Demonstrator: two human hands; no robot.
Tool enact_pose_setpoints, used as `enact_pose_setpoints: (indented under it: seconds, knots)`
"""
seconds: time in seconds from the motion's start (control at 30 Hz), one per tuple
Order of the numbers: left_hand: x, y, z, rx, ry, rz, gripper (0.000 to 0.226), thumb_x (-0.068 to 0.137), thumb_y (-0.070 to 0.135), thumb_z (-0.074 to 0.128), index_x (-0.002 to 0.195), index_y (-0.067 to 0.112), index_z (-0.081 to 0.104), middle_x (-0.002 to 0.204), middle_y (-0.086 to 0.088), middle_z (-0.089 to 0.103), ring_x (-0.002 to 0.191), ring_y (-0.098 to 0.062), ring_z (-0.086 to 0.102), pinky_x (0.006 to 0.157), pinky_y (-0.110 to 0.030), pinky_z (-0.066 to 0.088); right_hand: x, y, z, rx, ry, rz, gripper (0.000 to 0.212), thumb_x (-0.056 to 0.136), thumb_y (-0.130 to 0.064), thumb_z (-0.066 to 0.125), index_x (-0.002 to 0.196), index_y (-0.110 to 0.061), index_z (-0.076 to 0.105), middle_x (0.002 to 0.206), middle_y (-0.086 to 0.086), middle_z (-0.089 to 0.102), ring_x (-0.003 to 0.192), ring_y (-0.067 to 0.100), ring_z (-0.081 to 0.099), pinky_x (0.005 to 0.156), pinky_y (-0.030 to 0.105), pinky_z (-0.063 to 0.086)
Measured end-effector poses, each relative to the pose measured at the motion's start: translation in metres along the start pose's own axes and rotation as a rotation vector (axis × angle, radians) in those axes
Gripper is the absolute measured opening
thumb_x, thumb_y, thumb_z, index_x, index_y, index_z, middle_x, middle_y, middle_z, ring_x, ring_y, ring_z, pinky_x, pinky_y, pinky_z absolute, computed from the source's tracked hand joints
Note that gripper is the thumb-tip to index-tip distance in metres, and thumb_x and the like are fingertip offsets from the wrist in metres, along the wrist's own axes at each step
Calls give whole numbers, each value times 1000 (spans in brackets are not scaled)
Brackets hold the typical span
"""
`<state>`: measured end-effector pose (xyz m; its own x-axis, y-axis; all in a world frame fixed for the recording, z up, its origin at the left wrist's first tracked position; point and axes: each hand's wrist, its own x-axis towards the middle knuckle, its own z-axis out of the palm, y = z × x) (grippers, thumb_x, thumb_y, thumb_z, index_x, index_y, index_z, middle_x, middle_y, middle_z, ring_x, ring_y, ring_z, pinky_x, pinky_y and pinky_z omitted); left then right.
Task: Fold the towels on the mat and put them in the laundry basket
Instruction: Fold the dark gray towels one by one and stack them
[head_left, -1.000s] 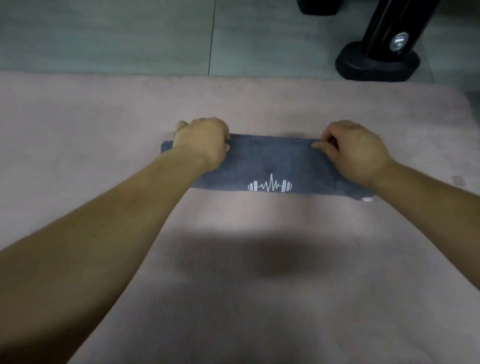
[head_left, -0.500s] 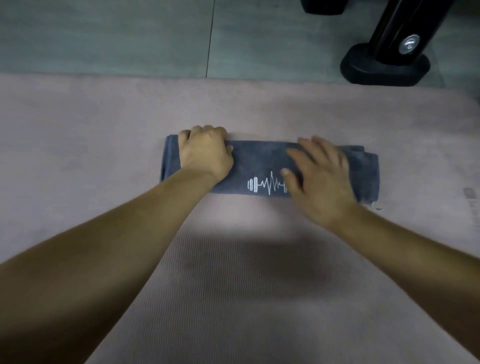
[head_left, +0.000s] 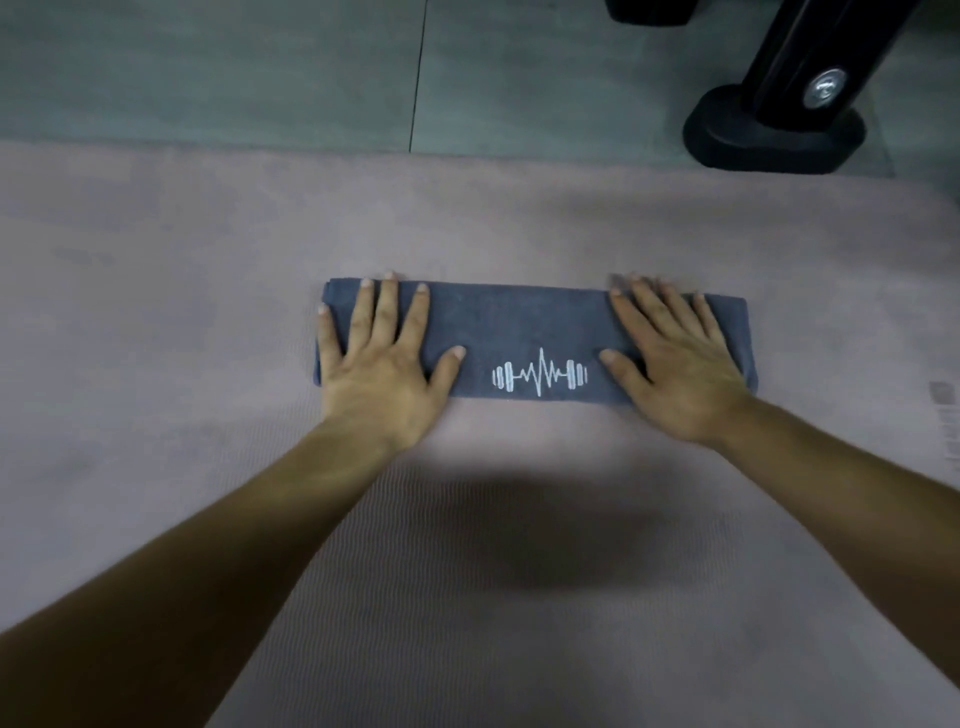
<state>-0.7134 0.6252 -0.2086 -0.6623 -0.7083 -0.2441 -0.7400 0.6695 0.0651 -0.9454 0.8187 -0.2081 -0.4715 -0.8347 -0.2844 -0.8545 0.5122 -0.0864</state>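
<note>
Both palms lie flat, fingers spread: left hand (head_left: 382, 364) and right hand (head_left: 675, 369) press the folded towel (head_left: 519, 322) onto the mat (head_left: 156, 312). Likely smoothing the crease so it holds.

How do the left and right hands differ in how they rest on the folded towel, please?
The left hand covers the towel's left end, little finger at its edge; the right hand sits short of the right end. The left hand's fingers fan apart; the right hand's slant leftward. Both lie flat, fingers straight.

Bare forearms (head_left: 234, 545) lead to a bare left hand (head_left: 382, 376) and right hand (head_left: 678, 376), fingernails trimmed short.
</note>
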Motion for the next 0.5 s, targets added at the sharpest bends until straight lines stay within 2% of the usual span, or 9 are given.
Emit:
enact_pose_setpoints:
  seconds: [0.1,0.17,0.23,0.33,0.37,0.43,0.5]
  knots:
    - [2,-21,1,-33,32,-8,75,95,69,8,159,31,-3,168,1,-10,153,-19,-15,121,-58,-5,4,6,-3,9,-6,-45,78,91,-72,4,158,-33,0,166,-10,-3,153,17,-5,123,44,-8]
    - [3,-31,2,-87,63,47,75,95,65,11,160,28,2,168,0,-7,154,-19,-11,124,-50,0,3,8,-5,35,-5,-78,80,89,-73,6,158,-32,3,167,-9,0,153,15,-3,122,42,-10]
    - [3,-41,3,-284,116,105,69,100,56,27,159,22,18,168,-1,4,154,-18,-3,125,-37,3,2,7,-8,65,-15,-57,83,88,-74,7,159,-32,6,167,-8,1,153,15,-3,122,44,-10]
    - [3,-53,-3,-711,190,17,52,99,29,60,147,14,48,163,-2,26,150,-13,20,119,-15,12,5,-31,-16,89,7,121,74,93,-65,25,157,-29,15,167,-3,0,153,22,-5,121,56,-5]
    - [3,-54,-6,-759,204,-29,53,95,26,66,144,16,49,162,-2,29,148,-13,26,117,-16,16,6,-54,-19,121,44,107,69,96,-58,32,156,-26,20,167,0,2,153,25,-3,121,57,-2]
    - [3,-53,-12,-786,251,-113,62,89,25,72,145,21,44,154,-2,36,138,-15,40,114,-25,31,7,-107,-24,166,123,-100,61,97,-49,40,150,-20,37,165,6,16,153,29,9,121,55,10]
    - [2,-55,-14,-813,273,-240,68,84,31,75,143,25,40,139,-3,46,119,-18,55,102,-32,47,12,-145,-23,158,107,-291,55,96,-46,45,144,-19,48,162,6,26,150,28,18,119,48,19]
